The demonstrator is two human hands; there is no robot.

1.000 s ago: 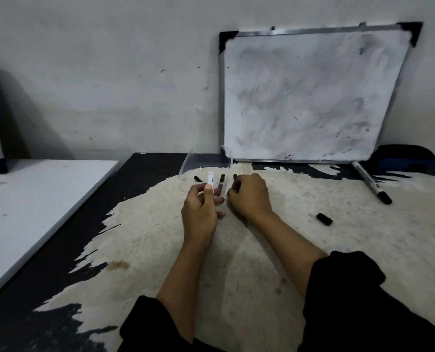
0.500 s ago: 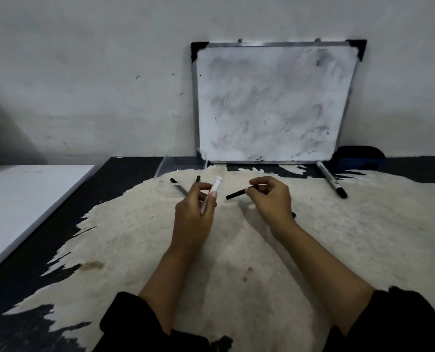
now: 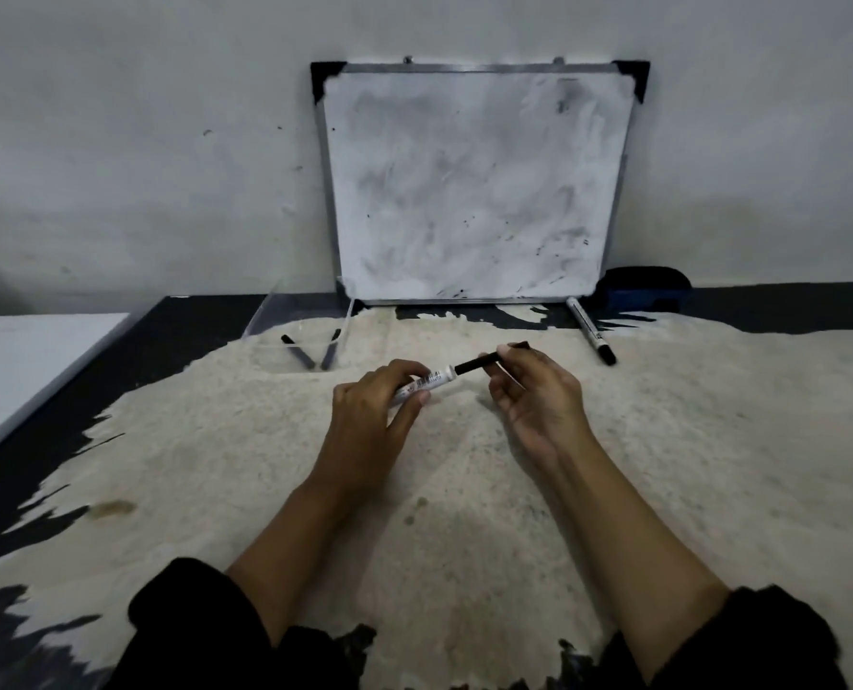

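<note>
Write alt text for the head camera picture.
The left hand grips a white marker and the right hand pinches a black piece at its end, over a worn table. A smudged whiteboard leans on the wall behind.

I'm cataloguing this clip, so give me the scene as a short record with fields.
left hand: grips a white marker by its barrel
right hand: pinches a black piece, its end meeting the marker's end
whiteboard: smudged, leaning on the wall
tray: clear, holds two black pens
table: worn pale top with dark patches
second marker: lies on the table, right of the hands
eraser: dark, by the whiteboard's lower right corner
</note>
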